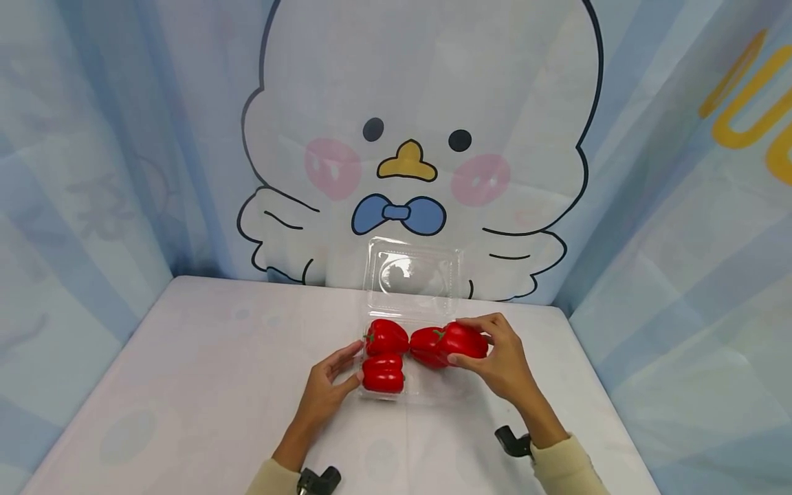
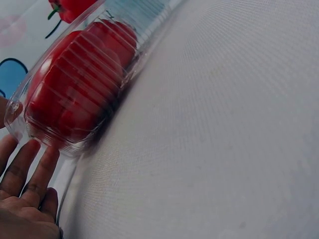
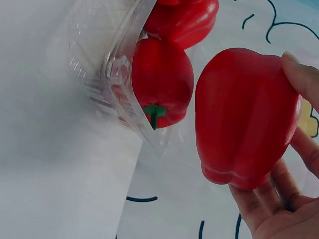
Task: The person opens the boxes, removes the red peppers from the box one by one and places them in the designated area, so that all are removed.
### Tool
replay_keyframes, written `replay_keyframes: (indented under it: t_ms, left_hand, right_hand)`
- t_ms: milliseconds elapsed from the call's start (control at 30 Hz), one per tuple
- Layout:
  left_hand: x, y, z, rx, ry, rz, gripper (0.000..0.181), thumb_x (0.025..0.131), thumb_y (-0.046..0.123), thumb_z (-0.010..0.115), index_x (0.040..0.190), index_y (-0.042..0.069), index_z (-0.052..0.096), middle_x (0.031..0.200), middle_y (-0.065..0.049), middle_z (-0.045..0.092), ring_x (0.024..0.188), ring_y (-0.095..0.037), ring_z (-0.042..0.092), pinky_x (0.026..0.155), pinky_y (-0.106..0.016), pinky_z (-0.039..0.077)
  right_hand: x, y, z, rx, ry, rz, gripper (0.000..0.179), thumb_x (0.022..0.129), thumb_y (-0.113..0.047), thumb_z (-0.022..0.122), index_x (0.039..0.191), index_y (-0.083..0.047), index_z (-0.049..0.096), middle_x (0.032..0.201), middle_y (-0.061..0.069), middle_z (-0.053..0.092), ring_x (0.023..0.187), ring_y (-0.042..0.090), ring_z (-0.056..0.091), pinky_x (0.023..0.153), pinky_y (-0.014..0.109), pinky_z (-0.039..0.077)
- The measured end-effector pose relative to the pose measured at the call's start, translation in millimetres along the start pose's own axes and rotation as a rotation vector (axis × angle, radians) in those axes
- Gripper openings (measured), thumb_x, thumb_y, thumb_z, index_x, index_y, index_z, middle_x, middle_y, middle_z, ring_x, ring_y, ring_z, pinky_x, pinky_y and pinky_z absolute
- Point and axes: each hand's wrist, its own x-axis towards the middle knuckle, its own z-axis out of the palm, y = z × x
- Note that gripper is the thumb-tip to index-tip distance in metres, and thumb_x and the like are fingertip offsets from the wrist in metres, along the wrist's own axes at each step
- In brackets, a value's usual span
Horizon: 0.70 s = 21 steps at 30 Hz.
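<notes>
A clear plastic clamshell box stands on the table with its lid raised at the back. Two red bell peppers, a rear one and a front one, lie in its left side. Another red bell pepper sits in the right part. My right hand grips a further red bell pepper between thumb and fingers, raised above the box. At the left end of the box, my left hand touches the wall with fairly straight fingers.
The white table carries the box near its back edge. Behind it hangs a cloth backdrop with a cartoon bird, and printed cloth walls stand at both sides. A dark wrist mount sits on the right wrist.
</notes>
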Motion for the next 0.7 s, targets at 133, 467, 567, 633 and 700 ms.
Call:
replay_keyframes:
  t_ms: [133, 467, 567, 633, 700]
  left_hand:
    - [0.0, -0.7, 0.5, 0.003, 0.005, 0.001, 0.058, 0.096, 0.013, 0.079, 0.151, 0.010, 0.059, 0.157, -0.009, 0.060, 0.144, -0.034, 0.058, 0.123, -0.046, 0.044]
    - [0.5, -3.1, 0.5, -0.010, -0.001, 0.005, 0.058, 0.096, 0.013, 0.079, 0.150, 0.010, 0.059, 0.157, -0.009, 0.060, 0.144, -0.033, 0.058, 0.123, -0.045, 0.043]
    - [0.2, -2.3, 0.2, -0.008, -0.003, 0.010, 0.058, 0.096, 0.014, 0.079, 0.151, 0.010, 0.059, 0.157, -0.009, 0.060, 0.144, -0.033, 0.058, 0.123, -0.045, 0.043]
    - [0.4, -2.2, 0.0, -0.004, -0.004, 0.013, 0.058, 0.096, 0.014, 0.079, 0.151, 0.010, 0.059, 0.157, -0.009, 0.059, 0.144, -0.033, 0.058, 0.123, -0.046, 0.043]
    - [0.4, -1.9, -0.2, 0.001, -0.004, 0.014, 0.058, 0.096, 0.014, 0.079, 0.151, 0.011, 0.059, 0.157, -0.009, 0.059, 0.144, -0.033, 0.058, 0.123, -0.047, 0.043]
  right_hand:
    - [0.7, 2.9, -3.8, -0.005, 0.007, 0.007, 0.065, 0.078, -0.023, 0.097, 0.138, -0.017, 0.071, 0.131, 0.009, 0.061, 0.128, 0.032, 0.058, 0.099, 0.056, 0.064]
    - [2.6, 11.0, -14.1, -0.004, 0.032, 0.014, 0.064, 0.080, -0.020, 0.095, 0.138, -0.015, 0.070, 0.133, 0.011, 0.060, 0.128, 0.032, 0.057, 0.101, 0.059, 0.062]
    - [3.7, 13.7, -17.4, -0.005, 0.039, 0.023, 0.065, 0.080, -0.019, 0.095, 0.139, -0.015, 0.069, 0.134, 0.012, 0.059, 0.128, 0.033, 0.056, 0.100, 0.059, 0.063]
    - [4.7, 16.2, -19.3, -0.007, 0.043, 0.032, 0.065, 0.080, -0.020, 0.095, 0.140, -0.016, 0.069, 0.135, 0.012, 0.059, 0.129, 0.034, 0.056, 0.100, 0.059, 0.063]
    - [5.8, 19.5, -20.8, -0.012, 0.044, 0.045, 0.066, 0.081, -0.020, 0.094, 0.141, -0.016, 0.068, 0.136, 0.013, 0.058, 0.130, 0.035, 0.056, 0.099, 0.060, 0.063]
